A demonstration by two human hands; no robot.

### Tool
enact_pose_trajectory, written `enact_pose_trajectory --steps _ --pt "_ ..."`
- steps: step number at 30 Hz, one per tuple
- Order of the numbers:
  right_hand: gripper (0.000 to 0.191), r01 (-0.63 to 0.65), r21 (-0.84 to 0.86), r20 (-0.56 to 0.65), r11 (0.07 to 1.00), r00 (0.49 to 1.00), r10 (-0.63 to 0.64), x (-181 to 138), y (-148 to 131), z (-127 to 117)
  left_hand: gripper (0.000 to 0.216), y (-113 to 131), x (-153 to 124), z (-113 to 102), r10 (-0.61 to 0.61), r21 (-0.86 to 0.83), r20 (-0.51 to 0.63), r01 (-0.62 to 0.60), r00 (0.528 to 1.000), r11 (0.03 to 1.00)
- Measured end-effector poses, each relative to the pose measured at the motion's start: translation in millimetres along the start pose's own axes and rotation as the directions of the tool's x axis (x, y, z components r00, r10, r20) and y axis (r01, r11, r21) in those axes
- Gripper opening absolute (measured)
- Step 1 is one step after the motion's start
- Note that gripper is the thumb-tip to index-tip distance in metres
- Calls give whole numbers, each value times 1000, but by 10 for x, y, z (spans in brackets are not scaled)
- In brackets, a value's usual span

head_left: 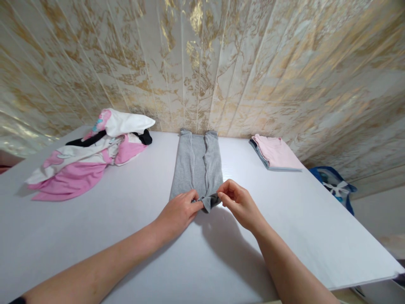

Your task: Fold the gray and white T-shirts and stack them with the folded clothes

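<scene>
Grey garment (184, 173) lies mid-way along the white bench (152, 173), near edge gripped by the fingers of the left hand (177, 213), near right corner pinched by the right hand (241, 203), where even, gentle tension should best suit its lengthwise folds.

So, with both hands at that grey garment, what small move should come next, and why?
Perhaps straighten the near edge of the grey garment: it looks bunched between the left hand and the right hand, while the sides farther up lie folded inward.
</scene>
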State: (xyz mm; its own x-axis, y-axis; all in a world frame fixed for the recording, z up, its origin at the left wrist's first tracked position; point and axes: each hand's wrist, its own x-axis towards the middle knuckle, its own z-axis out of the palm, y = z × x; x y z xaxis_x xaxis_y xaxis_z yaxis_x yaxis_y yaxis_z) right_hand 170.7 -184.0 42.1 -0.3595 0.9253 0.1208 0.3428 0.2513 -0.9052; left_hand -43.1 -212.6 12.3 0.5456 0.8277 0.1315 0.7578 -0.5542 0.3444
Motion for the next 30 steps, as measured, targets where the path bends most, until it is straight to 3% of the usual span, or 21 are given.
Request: enact_pose_trajectory --steps 7,12,19,24,30 --pt "6 -5 -71 49 997 999 9 21 49 46 40 -21 -43 3 37 -138 -51 -44 998 989" --pt "8 35 -80 89 996 996 -28 13 15 66 29 1 25 -26 105 -29 41 -103 994 994" --pt "16 66 61 210 996 975 -78 -62 -125 106 13 86 99 -22 30 72 122 -39 992 997" --pt "13 67 -24 160 997 985 -62 -43 -82 117 15 96 52 -12 -43 12 39 43 998 999" --pt "7 43 -130 73 991 997 -34 4 43 81 41 19 -26 10 -62 -263 -81 39 995 964"
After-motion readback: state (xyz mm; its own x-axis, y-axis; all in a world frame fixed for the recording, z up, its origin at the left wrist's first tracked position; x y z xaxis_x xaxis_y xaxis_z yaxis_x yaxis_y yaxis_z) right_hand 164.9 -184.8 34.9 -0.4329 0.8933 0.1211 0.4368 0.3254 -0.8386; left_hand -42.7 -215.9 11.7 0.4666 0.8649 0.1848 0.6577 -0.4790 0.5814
